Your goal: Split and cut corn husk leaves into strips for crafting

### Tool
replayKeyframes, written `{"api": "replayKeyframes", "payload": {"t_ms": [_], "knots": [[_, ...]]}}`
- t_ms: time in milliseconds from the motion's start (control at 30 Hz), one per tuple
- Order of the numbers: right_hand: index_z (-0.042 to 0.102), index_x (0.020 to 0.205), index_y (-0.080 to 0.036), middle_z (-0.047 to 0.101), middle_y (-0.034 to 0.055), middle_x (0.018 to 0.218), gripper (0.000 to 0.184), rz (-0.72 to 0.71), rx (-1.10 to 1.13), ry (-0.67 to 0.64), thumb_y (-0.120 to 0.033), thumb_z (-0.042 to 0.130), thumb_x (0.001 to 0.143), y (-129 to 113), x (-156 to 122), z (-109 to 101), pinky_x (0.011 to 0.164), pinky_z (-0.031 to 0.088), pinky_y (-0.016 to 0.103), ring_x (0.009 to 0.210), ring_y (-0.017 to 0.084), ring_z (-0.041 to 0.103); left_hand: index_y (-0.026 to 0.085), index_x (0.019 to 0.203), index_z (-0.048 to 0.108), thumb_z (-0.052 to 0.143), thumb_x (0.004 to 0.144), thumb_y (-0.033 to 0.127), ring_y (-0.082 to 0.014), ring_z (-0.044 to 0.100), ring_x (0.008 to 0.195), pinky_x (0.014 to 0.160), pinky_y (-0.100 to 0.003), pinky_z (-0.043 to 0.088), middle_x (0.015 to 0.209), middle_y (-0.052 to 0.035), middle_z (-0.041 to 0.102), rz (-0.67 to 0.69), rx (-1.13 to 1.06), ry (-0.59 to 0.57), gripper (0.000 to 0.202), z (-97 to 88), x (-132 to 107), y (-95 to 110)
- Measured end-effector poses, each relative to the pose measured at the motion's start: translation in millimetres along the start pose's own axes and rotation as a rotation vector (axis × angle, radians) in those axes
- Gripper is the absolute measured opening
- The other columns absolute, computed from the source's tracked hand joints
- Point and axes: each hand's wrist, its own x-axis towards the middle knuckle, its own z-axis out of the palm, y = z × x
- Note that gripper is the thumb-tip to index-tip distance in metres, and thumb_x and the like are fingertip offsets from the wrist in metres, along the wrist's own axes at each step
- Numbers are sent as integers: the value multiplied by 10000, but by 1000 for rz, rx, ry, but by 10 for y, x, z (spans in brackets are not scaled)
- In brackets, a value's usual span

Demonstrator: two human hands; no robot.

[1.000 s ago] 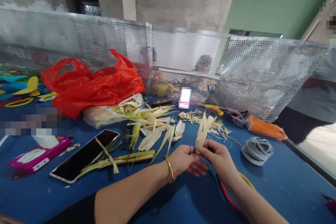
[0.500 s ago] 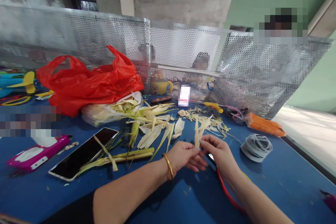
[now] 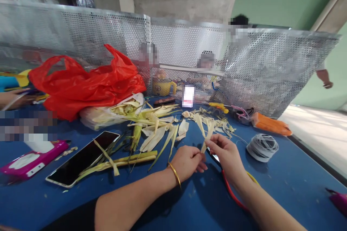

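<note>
Between my hands stands a small pale strip of corn husk (image 3: 205, 139), split into two points at its top. My left hand (image 3: 187, 161), with a gold bangle on the wrist, pinches its lower end. The thumb and fingers of my right hand (image 3: 223, 151) close on its right side. Partly hidden under my right hand lies a tool with red and yellow handles (image 3: 230, 191). Loose corn husks (image 3: 155, 135) spread over the blue table just beyond my left hand. A ball of grey-white string (image 3: 262, 148) sits to the right of my right hand.
A red plastic bag (image 3: 92, 83) fills the back left. In front lie a phone (image 3: 84, 158) and a magenta device (image 3: 35, 162). A perforated metal screen (image 3: 187, 43) stands along the back, with people behind it. An orange packet (image 3: 271, 124) rests at right; another person's hand (image 3: 16, 98) shows far left.
My left hand's fingers have curled in closer around the husk's base, and the husk leans more. Behind the screen a person has moved left. Another person's hand has come in at far left.
</note>
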Motion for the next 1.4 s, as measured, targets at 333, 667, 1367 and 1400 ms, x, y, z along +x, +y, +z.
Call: {"api": "replayKeyframes", "payload": {"t_ms": [333,667,1367,1400], "knots": [[521,714,-216,587,-4,658,168,-472,-598,108,-290,527,865,16,-139,-11,619,394,271,619,143,531,169,697,630,392,875,387,-176,674,641,636,-256,476,678,-72,714,130,333,104,369,-75,-25,28],[554,780,-233,676,13,765,114,-747,-741,31,-214,509,883,-27,-110,-38,826,405,341,771,182,611,173,651,610,378,884,429,-194,680,666,658,-268,476,679,-91,713,180,245,-90,417,-36,-85,52],[661,792,-231,676,5,770,137,-647,-972,-405,-245,556,880,-290,108,-373,746,391,300,719,153,600,97,712,629,552,878,335,-120,643,511,488,-196,458,691,-104,719,-220,-357,121,300,-94,6,154],[657,816,-226,682,19,815,141,-696,-1011,-361,-226,535,887,-272,113,-364,763,388,308,771,164,610,97,728,634,558,876,329,-122,650,524,496,-196,467,715,-107,724,-228,-380,112,286,-100,2,156]]}}
